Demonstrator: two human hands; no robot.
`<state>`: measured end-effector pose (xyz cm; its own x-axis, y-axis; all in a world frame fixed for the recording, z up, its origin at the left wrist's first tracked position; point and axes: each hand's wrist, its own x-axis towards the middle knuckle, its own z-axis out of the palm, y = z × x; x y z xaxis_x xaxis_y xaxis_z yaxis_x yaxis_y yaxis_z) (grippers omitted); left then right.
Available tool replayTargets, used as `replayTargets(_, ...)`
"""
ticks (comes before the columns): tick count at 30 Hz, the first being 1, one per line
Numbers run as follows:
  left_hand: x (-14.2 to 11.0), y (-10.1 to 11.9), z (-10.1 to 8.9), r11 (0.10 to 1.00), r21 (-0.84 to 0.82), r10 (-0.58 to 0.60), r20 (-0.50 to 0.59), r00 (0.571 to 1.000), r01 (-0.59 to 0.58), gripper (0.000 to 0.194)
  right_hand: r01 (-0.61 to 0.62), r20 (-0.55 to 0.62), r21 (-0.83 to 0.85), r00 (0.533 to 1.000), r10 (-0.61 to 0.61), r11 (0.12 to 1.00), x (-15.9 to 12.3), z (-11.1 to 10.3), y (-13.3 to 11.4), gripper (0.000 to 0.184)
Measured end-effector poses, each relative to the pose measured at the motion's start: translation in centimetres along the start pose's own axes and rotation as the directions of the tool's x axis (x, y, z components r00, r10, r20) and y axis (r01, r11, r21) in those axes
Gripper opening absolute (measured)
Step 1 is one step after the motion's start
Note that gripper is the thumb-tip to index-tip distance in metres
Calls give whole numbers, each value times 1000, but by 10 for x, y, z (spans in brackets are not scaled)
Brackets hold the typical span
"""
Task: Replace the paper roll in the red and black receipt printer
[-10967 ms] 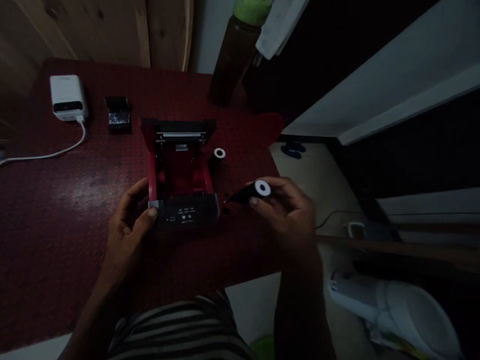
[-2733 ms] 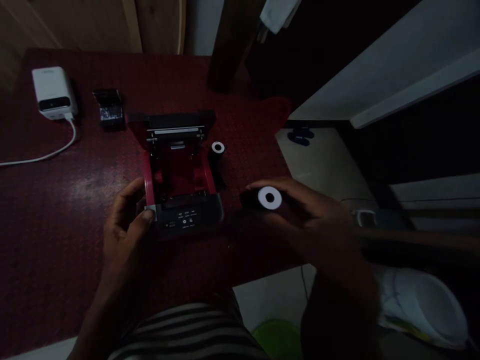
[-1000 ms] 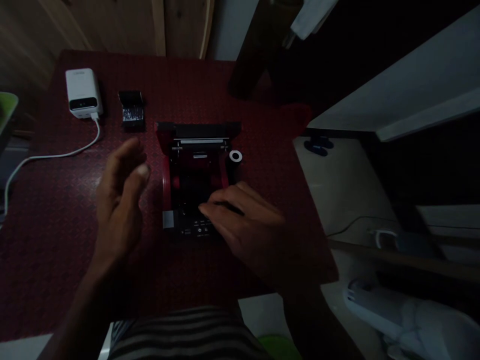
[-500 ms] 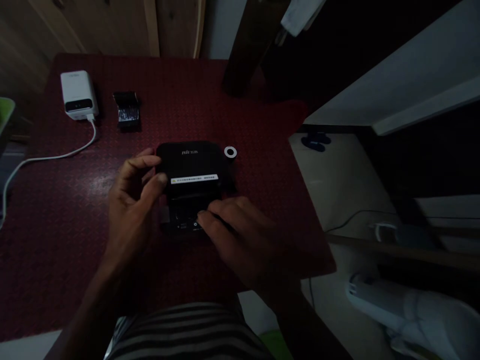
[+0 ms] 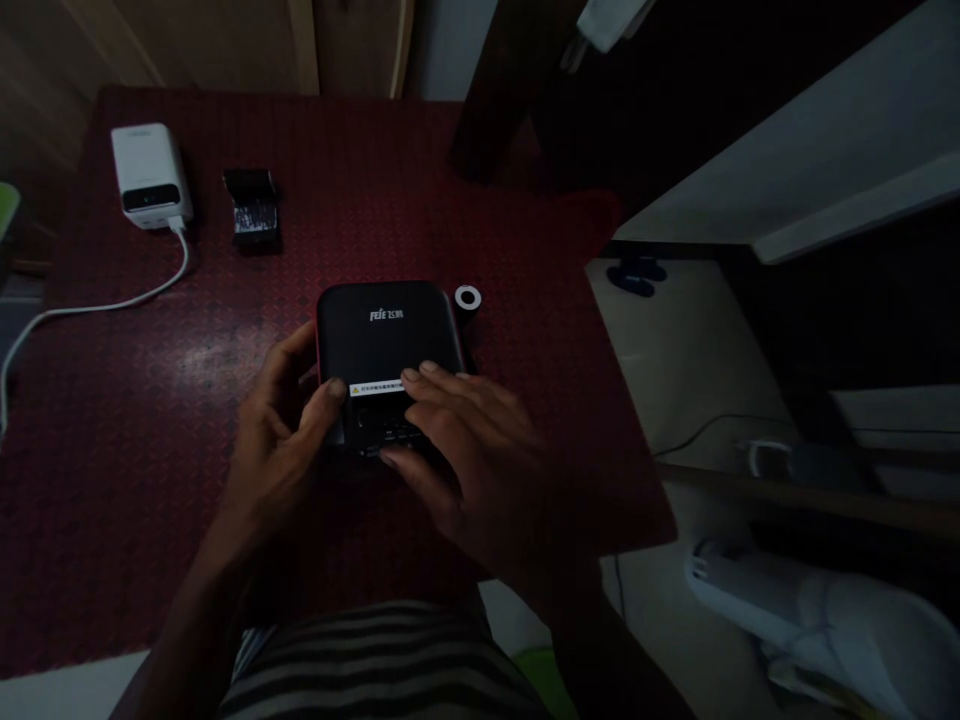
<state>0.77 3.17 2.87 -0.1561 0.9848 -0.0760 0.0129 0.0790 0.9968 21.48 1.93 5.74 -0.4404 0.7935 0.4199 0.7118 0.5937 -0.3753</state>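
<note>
A small black box-shaped machine (image 5: 390,345) with a lid sits in front of me on the table. The lid bears a pale logo and a white warning strip along its front edge. Below that edge a dark control panel (image 5: 371,432) with small markings shows in part. My left hand (image 5: 289,415) grips the machine's left side, thumb at the front corner and fingers around the side. Stretched fingers of my right hand (image 5: 469,450) lie on the lid's front right, covering part of the strip, while the thumb is at the panel's front. A white ring-shaped piece (image 5: 468,298) is beside the machine's right side.
The red patterned table (image 5: 360,190) also carries a white power bank (image 5: 150,175) with a white cable (image 5: 112,308), and a black cartridge-like piece (image 5: 253,210) with shiny film. A dark post (image 5: 495,110) stands at the back. Dark slippers (image 5: 636,275) lie on the floor.
The lid has swung down toward the panel, and its top now faces up more. My right hand has moved from the panel onto the lid's front edge. My left hand stays at the left side.
</note>
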Motion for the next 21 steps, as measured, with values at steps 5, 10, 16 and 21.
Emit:
replayTargets(5,0,0,-1,1000,-7,-12,-3,1000,11,55,-5,-41,45,999,7,999,-2,3,2,18)
replayTargets(10,-17,-2,-3,991,-97,-97,-48,994,92,46,-71,-195,191,975,109,979,-23,5,7,40)
replayTargets(16,-29,-5,-7,990,-85,-121,-68,990,116,52,-225,-339,293,884,321,929,-58,13,6,44)
replayTargets(21,-28,0,-5,993,-25,-116,-85,990,114,52,-341,-266,351,857,442,872,-71,27,-2,50)
